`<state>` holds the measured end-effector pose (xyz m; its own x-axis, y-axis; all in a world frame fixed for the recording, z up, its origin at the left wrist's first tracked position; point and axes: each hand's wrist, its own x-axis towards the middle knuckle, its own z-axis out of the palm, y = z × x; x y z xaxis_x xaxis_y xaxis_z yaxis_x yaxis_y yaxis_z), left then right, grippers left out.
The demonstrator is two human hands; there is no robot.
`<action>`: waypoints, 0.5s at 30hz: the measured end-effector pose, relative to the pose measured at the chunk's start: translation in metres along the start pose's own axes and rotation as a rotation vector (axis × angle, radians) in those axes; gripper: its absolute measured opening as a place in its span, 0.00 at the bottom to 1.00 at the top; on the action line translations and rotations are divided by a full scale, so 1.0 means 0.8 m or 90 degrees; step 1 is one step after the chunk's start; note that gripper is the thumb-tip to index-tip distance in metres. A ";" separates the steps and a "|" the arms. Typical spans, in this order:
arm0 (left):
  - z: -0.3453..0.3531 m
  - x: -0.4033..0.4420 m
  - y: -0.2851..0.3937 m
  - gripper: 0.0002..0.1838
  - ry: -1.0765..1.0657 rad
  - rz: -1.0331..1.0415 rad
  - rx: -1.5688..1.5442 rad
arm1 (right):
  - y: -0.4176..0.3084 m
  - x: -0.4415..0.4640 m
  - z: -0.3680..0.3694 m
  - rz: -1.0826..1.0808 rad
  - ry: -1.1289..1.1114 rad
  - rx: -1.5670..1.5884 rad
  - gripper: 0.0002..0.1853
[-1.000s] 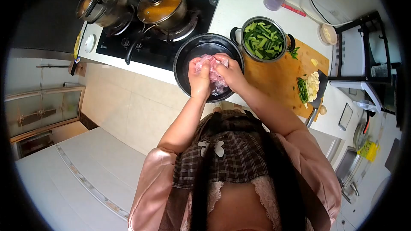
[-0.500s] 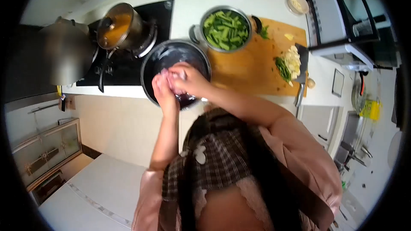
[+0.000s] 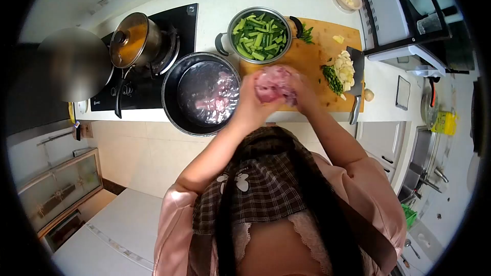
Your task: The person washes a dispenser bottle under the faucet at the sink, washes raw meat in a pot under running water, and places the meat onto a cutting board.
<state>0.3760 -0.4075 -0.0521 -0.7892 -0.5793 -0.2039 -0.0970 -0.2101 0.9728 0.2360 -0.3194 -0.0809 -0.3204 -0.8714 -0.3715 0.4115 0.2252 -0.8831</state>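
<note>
A clump of raw pink meat [image 3: 276, 83] is held up between my two hands, above the front left part of the wooden cutting board [image 3: 307, 79]. My left hand [image 3: 249, 103] wraps round the clump's left side. On its other side my right hand [image 3: 305, 95] presses in, the fingers partly hidden. To the left stands a large black pot [image 3: 171, 115] with water in it, and a few pinkish meat pieces [image 3: 217, 103] lie in that water. Behind the meat, a steel pot of cut green vegetables [image 3: 260, 36] stands at the board's left end.
Sliced pale pieces [image 3: 344, 69] and chopped greens [image 3: 331, 78] lie beside a cleaver [image 3: 356, 87] on the board. A lidded saucepan [image 3: 135, 41] sits on the black stove [image 3: 181, 25]. At the back right are a small bowl [image 3: 349, 0] and an open oven-like appliance [image 3: 388, 15].
Both hands have come up out of the black pot and moved right with the clump of meat, now over the cutting board. The water and leftover pieces in the pot are uncovered.
</note>
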 end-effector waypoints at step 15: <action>0.020 0.027 -0.103 0.38 0.067 0.095 0.629 | 0.063 -0.004 -0.075 -0.345 0.094 -0.818 0.26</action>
<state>0.3573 -0.3904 -0.1349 -0.7813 -0.6232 -0.0348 -0.4989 0.5901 0.6347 0.2069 -0.2794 -0.1417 -0.3038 -0.9423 0.1405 -0.8231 0.1854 -0.5367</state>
